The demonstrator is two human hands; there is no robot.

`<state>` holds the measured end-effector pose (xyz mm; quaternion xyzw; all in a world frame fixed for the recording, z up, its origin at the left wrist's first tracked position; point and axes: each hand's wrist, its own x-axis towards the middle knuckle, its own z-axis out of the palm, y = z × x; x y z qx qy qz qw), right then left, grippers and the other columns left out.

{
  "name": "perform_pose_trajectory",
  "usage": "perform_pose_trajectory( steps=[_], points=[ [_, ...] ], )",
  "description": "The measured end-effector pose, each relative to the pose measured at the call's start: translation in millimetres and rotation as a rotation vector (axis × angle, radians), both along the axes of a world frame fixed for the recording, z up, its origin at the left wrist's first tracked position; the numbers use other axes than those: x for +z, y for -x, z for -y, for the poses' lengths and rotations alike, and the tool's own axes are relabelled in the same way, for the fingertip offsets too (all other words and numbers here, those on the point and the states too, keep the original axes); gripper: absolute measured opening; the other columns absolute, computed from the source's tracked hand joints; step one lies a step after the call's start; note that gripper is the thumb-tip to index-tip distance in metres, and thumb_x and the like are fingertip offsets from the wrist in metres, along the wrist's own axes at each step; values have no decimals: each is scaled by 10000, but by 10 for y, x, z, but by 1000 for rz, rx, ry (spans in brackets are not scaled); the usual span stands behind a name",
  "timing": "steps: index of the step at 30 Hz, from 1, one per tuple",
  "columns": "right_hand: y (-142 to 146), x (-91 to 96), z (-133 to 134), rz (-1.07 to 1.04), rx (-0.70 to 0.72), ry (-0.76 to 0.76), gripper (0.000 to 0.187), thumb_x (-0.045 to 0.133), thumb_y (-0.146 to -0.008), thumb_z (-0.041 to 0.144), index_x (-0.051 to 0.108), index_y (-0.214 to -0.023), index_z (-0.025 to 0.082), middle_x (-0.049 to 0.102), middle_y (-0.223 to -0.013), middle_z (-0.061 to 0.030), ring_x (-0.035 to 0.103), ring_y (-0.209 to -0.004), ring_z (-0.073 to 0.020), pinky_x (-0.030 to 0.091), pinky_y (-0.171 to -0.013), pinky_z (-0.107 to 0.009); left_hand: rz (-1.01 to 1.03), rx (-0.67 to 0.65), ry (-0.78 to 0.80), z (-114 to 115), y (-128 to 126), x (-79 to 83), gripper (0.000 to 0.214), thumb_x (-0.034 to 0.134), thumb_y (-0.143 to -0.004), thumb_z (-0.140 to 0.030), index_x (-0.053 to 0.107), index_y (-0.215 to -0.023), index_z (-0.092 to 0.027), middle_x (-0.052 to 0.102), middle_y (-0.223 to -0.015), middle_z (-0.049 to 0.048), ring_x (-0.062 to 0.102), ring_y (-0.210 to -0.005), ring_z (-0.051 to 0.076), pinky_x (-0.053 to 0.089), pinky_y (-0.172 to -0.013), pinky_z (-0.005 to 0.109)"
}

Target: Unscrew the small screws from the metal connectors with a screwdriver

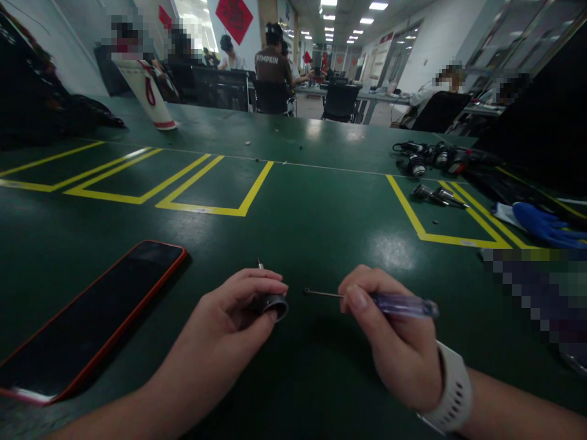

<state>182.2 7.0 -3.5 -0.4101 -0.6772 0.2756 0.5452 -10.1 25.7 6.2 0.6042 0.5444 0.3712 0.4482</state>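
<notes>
My left hand (238, 305) is closed round a small dark cylindrical metal part (275, 304), its open end turned to the right. My right hand (389, 333) pinches a thin screwdriver (367, 299) with a clear purple handle. The screwdriver's fine shaft points left, and its tip stops a short gap from the part's opening. Both hands hover low over the dark green table (321, 226). A white watch band is on my right wrist.
A red-edged phone (87, 318) lies face up at the left. Several dark metal parts (431, 159) and a blue glove (541, 223) lie at the right. Yellow tape boxes mark the table. A white cup (147, 91) stands far left. Other people sit at desks behind.
</notes>
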Motion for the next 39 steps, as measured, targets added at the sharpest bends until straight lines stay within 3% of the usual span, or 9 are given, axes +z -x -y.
perform_pose_trajectory(
  steps=[8,15,20,23,26,28,30,32,39],
  points=[
    [24,-95,-91,2,-46,151,209,494,-886,257,534,-697,175,490,-605,36,459,-567,-87,373,-526,-234,76,18,117,73,15,-6,273,667,-684,-214,661,-957,-230,710,-971,23,666,-920,190,529,-859,298],
    [13,-83,-104,123,-56,179,211,486,-888,268,540,-709,170,495,-612,37,466,-564,-85,360,-526,-236,124,50,169,66,-33,20,235,691,-667,-198,662,-900,-207,726,-935,15,676,-898,168,543,-776,210],
    [10,-33,-99,107,-91,222,291,484,-880,269,478,-605,176,417,-518,58,400,-479,-71,319,-475,-227,169,47,194,80,-19,41,285,718,-641,-172,676,-918,-223,729,-923,1,683,-858,153,543,-741,186],
    [12,-68,-142,-34,-98,373,288,511,-864,311,495,-610,177,444,-507,54,418,-468,-75,333,-466,-219,192,44,235,86,2,72,293,721,-651,-175,685,-936,-228,734,-907,8,685,-846,153,543,-733,188],
    [24,-99,-185,-377,-64,551,269,559,-829,350,508,-627,180,473,-511,48,433,-458,-80,340,-440,-211,223,100,271,82,-2,122,281,721,-670,-210,693,-950,-226,735,-916,19,683,-858,158,543,-735,193],
    [34,-76,-176,-611,3,577,265,564,-819,337,497,-614,182,457,-504,50,409,-442,-80,334,-428,-212,249,147,275,81,-18,157,283,723,-669,-209,697,-950,-219,737,-907,23,685,-848,161,544,-735,198],
    [43,-27,-126,-737,83,530,255,529,-836,308,495,-616,184,451,-510,45,412,-458,-86,350,-448,-223,265,164,275,84,-31,180,274,718,-669,-201,703,-943,-210,739,-903,28,686,-841,167,544,-734,206],
    [46,18,-50,-698,149,423,228,494,-861,279,522,-655,185,489,-559,26,461,-520,-102,385,-503,-244,267,156,275,91,-32,184,263,712,-672,-199,709,-936,-207,740,-912,32,686,-845,173,545,-733,212],
    [12,90,104,59,314,-110,98,478,-865,177,574,-848,170,602,-738,-48,580,-721,-152,485,-652,-300,236,86,202,121,-8,129,267,706,-677,-201,711,-944,-222,739,-946,24,684,-854,169,551,-739,216]
  ],
)
